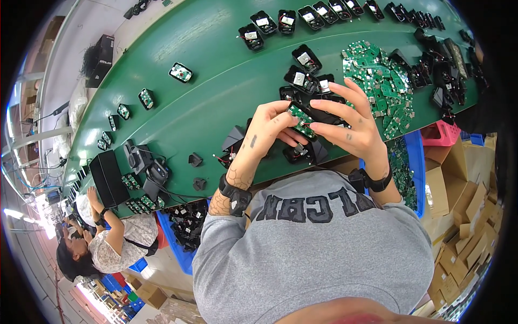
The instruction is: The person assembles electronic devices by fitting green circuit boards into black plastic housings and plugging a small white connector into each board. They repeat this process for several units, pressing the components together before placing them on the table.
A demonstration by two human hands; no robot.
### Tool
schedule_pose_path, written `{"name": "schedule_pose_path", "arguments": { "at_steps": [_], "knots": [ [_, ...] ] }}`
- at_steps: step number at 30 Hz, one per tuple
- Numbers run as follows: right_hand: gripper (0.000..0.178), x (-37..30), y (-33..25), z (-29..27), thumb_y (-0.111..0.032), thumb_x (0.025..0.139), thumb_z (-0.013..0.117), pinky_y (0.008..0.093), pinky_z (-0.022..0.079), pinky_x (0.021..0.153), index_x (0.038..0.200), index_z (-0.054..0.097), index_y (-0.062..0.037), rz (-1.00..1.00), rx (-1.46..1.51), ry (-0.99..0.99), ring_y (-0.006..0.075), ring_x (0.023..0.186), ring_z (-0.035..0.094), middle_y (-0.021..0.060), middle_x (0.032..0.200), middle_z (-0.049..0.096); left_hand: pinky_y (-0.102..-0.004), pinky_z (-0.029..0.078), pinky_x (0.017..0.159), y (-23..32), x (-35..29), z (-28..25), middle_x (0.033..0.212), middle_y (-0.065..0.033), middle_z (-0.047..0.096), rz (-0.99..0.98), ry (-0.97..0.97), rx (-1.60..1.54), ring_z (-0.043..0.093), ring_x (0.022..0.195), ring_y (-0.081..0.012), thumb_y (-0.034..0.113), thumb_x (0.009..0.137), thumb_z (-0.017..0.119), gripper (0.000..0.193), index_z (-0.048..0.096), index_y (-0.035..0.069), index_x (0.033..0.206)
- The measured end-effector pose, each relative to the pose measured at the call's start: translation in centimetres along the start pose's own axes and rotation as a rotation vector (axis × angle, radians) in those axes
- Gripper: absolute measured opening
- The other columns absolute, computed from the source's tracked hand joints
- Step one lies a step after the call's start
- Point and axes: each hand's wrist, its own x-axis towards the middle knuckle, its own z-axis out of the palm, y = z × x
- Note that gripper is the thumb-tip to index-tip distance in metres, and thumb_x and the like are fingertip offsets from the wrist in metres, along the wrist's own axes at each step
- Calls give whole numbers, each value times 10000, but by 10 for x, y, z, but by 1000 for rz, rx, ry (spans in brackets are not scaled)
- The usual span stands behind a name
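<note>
My left hand and my right hand meet over the green conveyor belt. Together they hold a black plastic housing with a small green circuit board and red wires set into it. The left fingers press on the board; the right fingers pinch the housing's right end. Under my hands lie more black housings. Both wrists wear black bands.
A heap of green circuit boards lies right of my hands. Rows of black housings run along the belt. A blue bin and cardboard boxes stand at right. Another person works at lower left beside a blue bin of parts.
</note>
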Motion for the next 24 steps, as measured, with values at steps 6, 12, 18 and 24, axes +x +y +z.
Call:
{"name": "schedule_pose_path", "arguments": {
  "at_steps": [6, 12, 18, 24],
  "knots": [
    [186, 3, -6, 14, -68, 688, 768, 499, 354, 1067, 850, 694, -124, 182, 65, 73, 325, 1262, 479, 38, 1192, 635, -260, 578, 597, -1, -4, 11, 925, -114, 680, 97, 79, -45, 707, 719, -209, 54, 852, 547, 271, 603, -46, 1097],
    [108, 5, -18, 31, -41, 710, 751, 458, 325, 1065, 792, 688, -75, 510, 177, 174, 340, 1291, 451, 60, 1162, 622, -218, 540, 670, -22, -3, 24, 923, -73, 677, 474, 319, 206, 619, 768, -61, -14, 820, 633, 373, 590, -24, 1191],
    [98, 0, -12, 49, -17, 735, 751, 434, 369, 1058, 824, 720, -43, 773, 457, 235, 308, 1283, 475, 80, 1150, 608, -242, 554, 723, -28, 1, 30, 948, -79, 685, 606, 464, 382, 637, 807, -77, 0, 807, 656, 416, 576, -23, 1215],
    [145, 6, -22, 54, -4, 791, 702, 413, 399, 1029, 929, 734, -33, 557, 396, 273, 305, 1253, 496, 96, 1178, 606, -238, 556, 710, -15, 4, 30, 949, -70, 665, 610, 543, 268, 634, 801, -90, -21, 836, 632, 431, 551, -37, 1259]
  ]
}}
